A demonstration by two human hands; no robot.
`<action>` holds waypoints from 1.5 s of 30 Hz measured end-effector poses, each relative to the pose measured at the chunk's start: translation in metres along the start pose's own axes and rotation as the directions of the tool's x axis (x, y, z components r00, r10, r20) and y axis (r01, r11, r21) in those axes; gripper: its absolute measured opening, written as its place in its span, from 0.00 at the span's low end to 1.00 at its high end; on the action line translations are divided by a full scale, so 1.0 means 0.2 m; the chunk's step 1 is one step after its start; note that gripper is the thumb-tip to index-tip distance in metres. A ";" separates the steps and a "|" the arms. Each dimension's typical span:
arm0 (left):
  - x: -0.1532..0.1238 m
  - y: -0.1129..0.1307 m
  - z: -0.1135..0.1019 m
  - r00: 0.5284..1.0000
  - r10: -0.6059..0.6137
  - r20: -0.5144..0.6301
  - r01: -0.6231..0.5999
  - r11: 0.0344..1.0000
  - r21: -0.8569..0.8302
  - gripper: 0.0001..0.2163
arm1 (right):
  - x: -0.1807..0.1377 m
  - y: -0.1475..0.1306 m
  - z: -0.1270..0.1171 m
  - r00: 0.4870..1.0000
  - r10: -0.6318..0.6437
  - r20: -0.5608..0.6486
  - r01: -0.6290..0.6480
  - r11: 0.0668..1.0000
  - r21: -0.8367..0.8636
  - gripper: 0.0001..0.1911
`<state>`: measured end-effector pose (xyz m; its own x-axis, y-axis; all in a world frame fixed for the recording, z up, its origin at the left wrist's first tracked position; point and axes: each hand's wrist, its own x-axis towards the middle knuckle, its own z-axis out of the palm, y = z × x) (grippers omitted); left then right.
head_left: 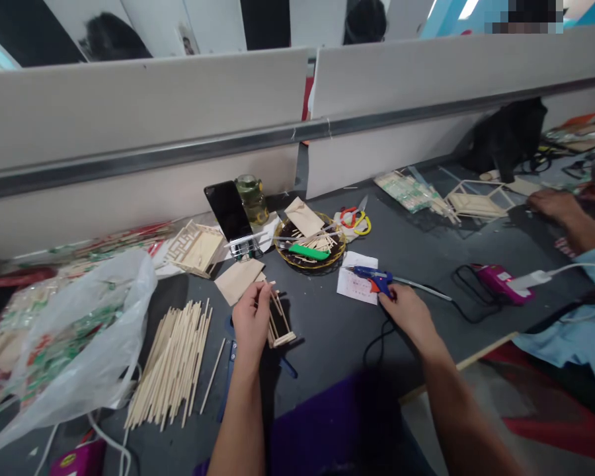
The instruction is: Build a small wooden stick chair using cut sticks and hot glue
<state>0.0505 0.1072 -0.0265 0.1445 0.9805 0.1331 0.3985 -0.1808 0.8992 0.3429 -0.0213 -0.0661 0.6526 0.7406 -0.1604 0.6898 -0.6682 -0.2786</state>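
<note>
Closest by, a shiny purple plastic power box (82, 458) sits at the lower left beside trailing white cable, with a crinkled translucent white plastic bag (133, 291) beyond it. Next comes a heap of smooth, pale wooden sticks (171, 363), fanned loosely on a matt dark grey table (322, 324). To its right is a slim open frame of pale wooden sticks (283, 339); further right, a blue plastic glue gun with an orange trigger (381, 276), a translucent rod jutting from its back, is over a white paper slip with reddish marks (357, 293). Behind these are a round, yellow-rimmed basket (302, 266) bearing a bright green plastic cutter (309, 252), a glossy black phone (229, 211) propped upright, and an olive glass jar (254, 199), all before a long off-white partition (143, 119).

The bottom edge cuts off the power box; the bag blurs its green and red contents; the frame's upper end is partly hidden by the left hand (250, 317). The slip's marks are unreadable.

The left thumb and fingers pinch together on that upper end, the frame's base lying just right of the hand. The right hand (409, 311) is wrapped around the glue gun's handle, well apart from the frame.
</note>
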 end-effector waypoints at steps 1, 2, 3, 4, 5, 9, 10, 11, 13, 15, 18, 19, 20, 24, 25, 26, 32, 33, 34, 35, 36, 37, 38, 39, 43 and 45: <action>0.00 0.00 0.00 1.000 -0.001 0.000 0.001 1.000 0.000 0.15 | 0.00 -0.01 0.00 1.000 -0.003 -0.020 0.003 1.000 -0.029 0.15; 0.00 0.00 -0.01 1.000 -0.003 -0.001 0.003 1.000 0.000 0.15 | 0.00 -0.02 0.01 0.999 0.000 -0.032 -0.002 0.999 -0.043 0.15; 0.00 0.00 -0.01 1.000 -0.005 -0.002 0.005 1.000 -0.001 0.15 | 0.01 -0.02 0.01 0.999 0.012 -0.038 -0.013 0.999 -0.039 0.14; 0.00 -0.01 -0.01 1.000 -0.007 -0.002 0.007 1.000 -0.003 0.15 | 0.01 -0.02 0.01 0.999 0.029 -0.041 -0.030 0.999 -0.015 0.12; 0.00 -0.01 -0.01 1.000 -0.010 -0.001 0.010 1.000 -0.003 0.15 | 0.02 -0.01 0.01 0.997 0.052 -0.048 -0.051 0.998 0.028 0.11; 0.01 -0.01 -0.01 1.000 -0.016 0.008 0.016 1.000 -0.015 0.15 | 0.05 0.05 0.02 0.986 0.154 -0.057 -0.124 0.928 0.350 0.09; 0.01 -0.01 -0.01 1.000 -0.017 0.008 0.017 1.000 -0.021 0.14 | 0.04 0.06 0.03 0.985 0.166 -0.042 -0.129 0.885 0.448 0.10; 0.01 -0.01 -0.01 1.000 -0.016 0.009 0.016 1.000 -0.026 0.14 | 0.04 0.07 0.03 0.985 0.169 -0.022 -0.130 0.832 0.540 0.11; 0.01 -0.01 -0.01 1.000 -0.012 0.012 0.012 0.999 -0.032 0.14 | 0.02 0.08 0.04 0.986 0.166 0.011 -0.129 0.721 0.681 0.14; 0.01 -0.01 -0.02 1.000 -0.004 0.019 0.004 1.000 -0.029 0.15 | 0.00 0.08 0.03 0.985 0.171 0.035 -0.137 0.636 0.759 0.17; 0.01 -0.01 -0.02 1.000 0.000 0.018 0.000 1.000 -0.021 0.15 | -0.02 0.07 0.01 0.983 0.175 0.064 -0.152 0.557 0.816 0.18; 0.01 -0.01 -0.02 1.000 -0.001 0.017 0.002 1.000 -0.020 0.15 | -0.03 0.07 0.00 0.982 0.173 0.082 -0.163 0.529 0.833 0.18; 0.01 -0.01 -0.02 1.000 -0.004 0.017 0.004 1.000 -0.021 0.15 | -0.03 0.07 -0.02 0.980 0.172 0.102 -0.176 0.498 0.849 0.18; 0.01 -0.01 -0.01 1.000 -0.024 0.018 0.025 0.999 -0.027 0.15 | -0.05 0.07 -0.05 0.974 0.135 0.182 -0.223 0.424 0.878 0.19; 0.01 -0.01 -0.01 0.999 -0.027 0.021 0.028 0.999 -0.028 0.15 | -0.06 0.07 -0.06 0.976 0.115 0.185 -0.217 0.432 0.875 0.18; 0.01 -0.01 -0.01 0.999 -0.026 0.026 0.027 0.999 -0.028 0.15 | -0.06 0.07 -0.06 0.980 0.094 0.178 -0.201 0.446 0.872 0.17; 0.01 -0.01 -0.02 0.999 -0.005 0.038 0.006 1.000 -0.028 0.15 | -0.07 0.08 -0.06 0.992 0.051 0.113 -0.123 0.506 0.853 0.18; 0.01 -0.02 -0.02 0.999 -0.004 0.037 0.005 1.000 -0.029 0.15 | -0.07 0.07 -0.05 0.991 0.050 0.125 -0.133 0.509 0.851 0.18; 0.01 -0.02 -0.02 0.999 -0.003 0.038 0.005 0.999 -0.032 0.14 | -0.07 0.07 -0.05 0.988 0.052 0.143 -0.149 0.509 0.848 0.18; 0.01 -0.02 -0.01 0.999 -0.004 0.039 0.006 0.999 -0.037 0.14 | -0.07 0.06 -0.04 0.985 0.056 0.163 -0.169 0.506 0.846 0.17; 0.01 -0.02 -0.01 0.999 -0.006 0.041 0.007 0.999 -0.042 0.14 | -0.07 0.05 -0.04 0.981 0.061 0.182 -0.188 0.499 0.846 0.17; 0.02 -0.02 -0.01 0.999 -0.008 0.044 0.010 0.999 -0.045 0.14 | -0.07 0.05 -0.04 0.979 0.068 0.195 -0.203 0.490 0.848 0.17; 0.02 -0.02 -0.01 0.999 -0.011 0.047 0.013 0.999 -0.047 0.14 | -0.07 0.04 -0.04 0.977 0.074 0.201 -0.212 0.483 0.850 0.18; 0.02 -0.02 -0.01 0.999 -0.012 0.049 0.014 0.999 -0.048 0.14 | -0.07 0.04 -0.04 0.976 0.079 0.203 -0.215 0.481 0.850 0.18; 0.02 -0.01 -0.02 0.998 -0.015 0.053 0.017 0.999 -0.040 0.14 | -0.07 0.05 -0.04 0.977 0.071 0.201 -0.206 0.556 0.805 0.20; 0.02 -0.01 -0.02 0.998 -0.016 0.055 0.018 0.999 -0.034 0.14 | -0.07 0.06 -0.03 0.982 0.070 0.178 -0.183 0.602 0.777 0.20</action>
<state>0.0469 0.1112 -0.0267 0.1881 0.9775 0.0956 0.3703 -0.1608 0.9149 0.3429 -0.0398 -0.0612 0.6332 0.6929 -0.3450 0.0518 -0.4827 -0.8743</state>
